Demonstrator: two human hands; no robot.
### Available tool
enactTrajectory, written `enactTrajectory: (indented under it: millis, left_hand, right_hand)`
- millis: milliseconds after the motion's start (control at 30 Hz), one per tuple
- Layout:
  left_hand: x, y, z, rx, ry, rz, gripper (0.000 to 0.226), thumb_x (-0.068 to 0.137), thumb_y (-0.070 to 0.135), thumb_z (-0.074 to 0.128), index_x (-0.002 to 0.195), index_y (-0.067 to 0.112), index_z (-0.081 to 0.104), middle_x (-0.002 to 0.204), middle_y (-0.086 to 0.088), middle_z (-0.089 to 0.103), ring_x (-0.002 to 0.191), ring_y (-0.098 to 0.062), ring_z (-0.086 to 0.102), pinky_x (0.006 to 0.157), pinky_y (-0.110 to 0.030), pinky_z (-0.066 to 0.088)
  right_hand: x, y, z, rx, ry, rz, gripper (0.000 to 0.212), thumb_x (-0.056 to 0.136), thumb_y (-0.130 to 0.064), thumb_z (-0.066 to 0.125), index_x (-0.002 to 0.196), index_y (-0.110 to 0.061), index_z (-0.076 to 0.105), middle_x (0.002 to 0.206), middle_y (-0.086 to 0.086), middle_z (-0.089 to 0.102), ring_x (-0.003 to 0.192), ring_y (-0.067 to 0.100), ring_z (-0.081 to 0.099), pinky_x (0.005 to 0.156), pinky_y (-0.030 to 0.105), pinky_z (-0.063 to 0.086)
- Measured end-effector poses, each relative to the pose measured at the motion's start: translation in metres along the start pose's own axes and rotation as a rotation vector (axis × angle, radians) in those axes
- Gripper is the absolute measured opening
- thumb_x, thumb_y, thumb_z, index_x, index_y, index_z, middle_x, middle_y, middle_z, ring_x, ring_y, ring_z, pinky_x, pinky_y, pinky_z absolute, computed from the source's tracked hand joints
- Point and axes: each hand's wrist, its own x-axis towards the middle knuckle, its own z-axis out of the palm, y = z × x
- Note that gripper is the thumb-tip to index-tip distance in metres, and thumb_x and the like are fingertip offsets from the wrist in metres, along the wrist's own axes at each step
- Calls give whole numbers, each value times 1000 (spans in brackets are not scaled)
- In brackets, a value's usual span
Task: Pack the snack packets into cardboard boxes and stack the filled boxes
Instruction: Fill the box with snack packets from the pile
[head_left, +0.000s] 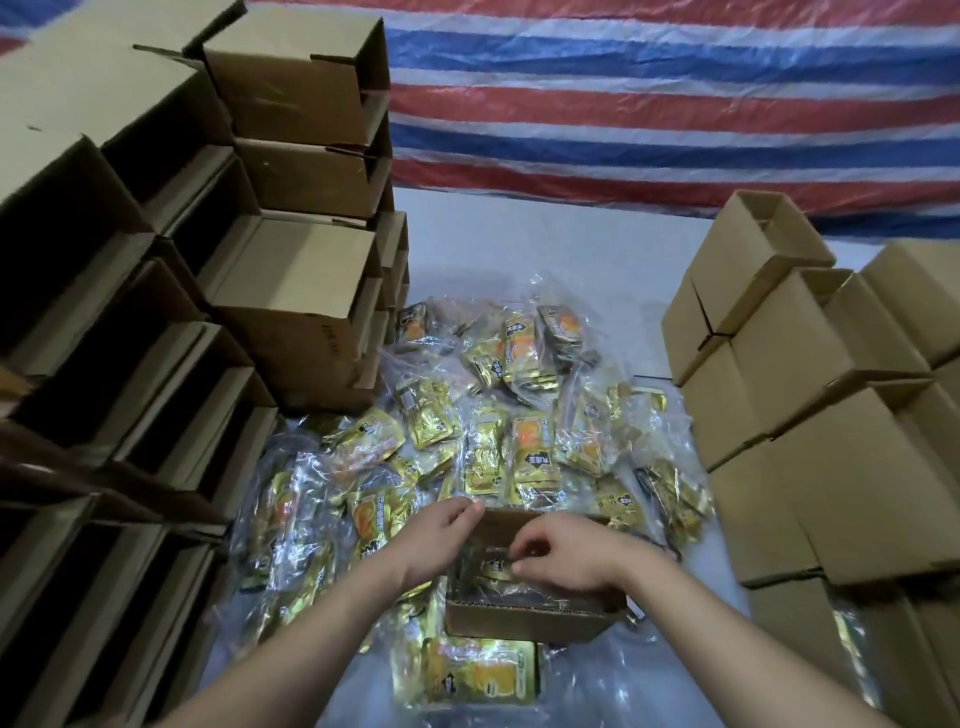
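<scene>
Cardboard box (524, 618), right hand (566, 558) fingers (524, 551) curled inside

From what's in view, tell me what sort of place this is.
Probably a small, makeshift packing workshop. Open cardboard boxes are stacked at left, closed boxes at right, gold snack packets are heaped between them, and a striped tarpaulin serves as the backdrop.

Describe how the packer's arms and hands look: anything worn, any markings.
Both forearms are bare up to the frame's bottom edge, with no sleeves showing. The left hand and right hand wear no gloves; no watch, ring, bracelet or marking is visible on either. Fingernails look short.
</scene>
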Motion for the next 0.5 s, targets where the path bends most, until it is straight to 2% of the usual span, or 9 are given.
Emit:
enactTrajectory:
  millis: [67, 100, 167, 200, 267, 333, 367, 433, 500]
  left_hand:
    - [0, -1, 1, -3, 5, 3, 38, 104, 47, 41, 107, 20, 67, 101, -3, 69, 97, -19, 63, 90, -34, 49]
    - [1, -2, 2, 5, 11, 7, 39, 104, 47, 41, 108, 19, 67, 103, -3, 69, 98, -19, 63, 92, -35, 48]
    - [1, -3, 3, 25, 10, 14, 38, 104, 48, 41, 110, 20, 66, 106, -1, 68, 101, -17, 62, 95, -35, 48]
    - [0, -3, 4, 32, 1, 18, 38, 104, 49, 41, 110, 21, 66, 107, 0, 68, 101, -16, 62, 96, -35, 48]
    - [-2, -3, 6, 40, -12, 26, 37, 103, 50, 40, 108, 23, 65, 105, 2, 67, 100, -15, 61, 95, -34, 48]
    - [-4, -1, 7, 25, -5, 22, 36, 103, 50, 40, 106, 24, 65, 101, 2, 67, 98, -15, 61, 92, -33, 47]
    - [-4, 0, 7, 24, -1, 22, 35, 103, 50, 40, 106, 25, 65, 100, 3, 66, 97, -14, 61, 91, -31, 47]
    - [-4, 2, 6, 43, 3, 33, 32, 104, 49, 40, 104, 27, 64, 96, 7, 65, 93, -10, 59, 85, -29, 46]
    - [-5, 3, 6, 53, 1, 40, 29, 104, 48, 40, 102, 29, 63, 93, 9, 63, 90, -8, 58, 80, -27, 44]
  right_hand:
    - [1, -3, 0, -88, -88, 57, 35, 97, -51, 52, 93, -23, 72, 88, -7, 69, 78, 12, 62, 67, 25, 45]
    - [5, -4, 7, -131, -185, 96, 44, 99, -54, 45, 99, -20, 72, 96, -2, 70, 86, 16, 63, 75, 27, 48]
    - [14, -3, 26, -122, -370, 201, 58, 100, -58, 36, 124, -15, 65, 129, 7, 63, 113, 23, 62, 99, 37, 47]
    - [18, -1, 35, -61, -405, 254, 60, 100, -58, 34, 132, -14, 60, 139, 9, 58, 122, 26, 58, 104, 39, 45]
    - [18, 0, 43, -45, -361, 248, 60, 100, -56, 33, 135, -15, 58, 144, 10, 54, 126, 25, 55, 102, 36, 42]
    - [16, 2, 41, -62, -274, 219, 55, 99, -55, 32, 121, -17, 65, 130, 9, 62, 116, 24, 58, 95, 34, 42]
    - [15, 3, 38, -62, -229, 201, 50, 99, -55, 34, 104, -18, 68, 111, 6, 67, 103, 23, 61, 87, 31, 44]
    - [12, 1, 27, -22, -119, 138, 45, 98, -52, 41, 74, -20, 59, 75, -2, 61, 75, 20, 58, 66, 28, 42]
    - [11, -2, 18, 104, -24, 99, 39, 100, -46, 44, 73, -22, 58, 69, -3, 58, 63, 17, 55, 60, 28, 43]
